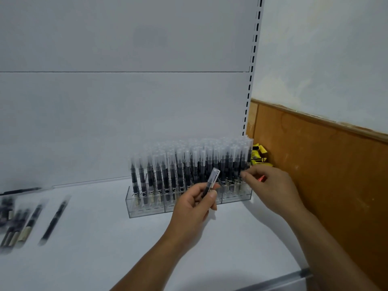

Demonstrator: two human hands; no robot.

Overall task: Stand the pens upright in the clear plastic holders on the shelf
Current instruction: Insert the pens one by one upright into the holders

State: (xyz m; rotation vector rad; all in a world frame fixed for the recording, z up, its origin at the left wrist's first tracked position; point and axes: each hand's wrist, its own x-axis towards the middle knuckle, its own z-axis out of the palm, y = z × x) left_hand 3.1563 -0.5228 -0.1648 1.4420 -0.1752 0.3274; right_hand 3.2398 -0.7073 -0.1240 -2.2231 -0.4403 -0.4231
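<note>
Left grip (196, 203): clamped around one pen (210, 182), cap tilted up-right.
Right grip (270, 186): fingertips pinched together against the standing pens (189, 164) (contents unclear).
Clear holders (147, 208): just beyond both grips, packed.
Loose pens (31, 219): far left on the shelf (105, 238).

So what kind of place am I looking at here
Probably a shop's stationery display. The white shelf hangs off a slotted upright, as retail shelving does, and clear plastic holders are packed with identical capped pens.
</note>
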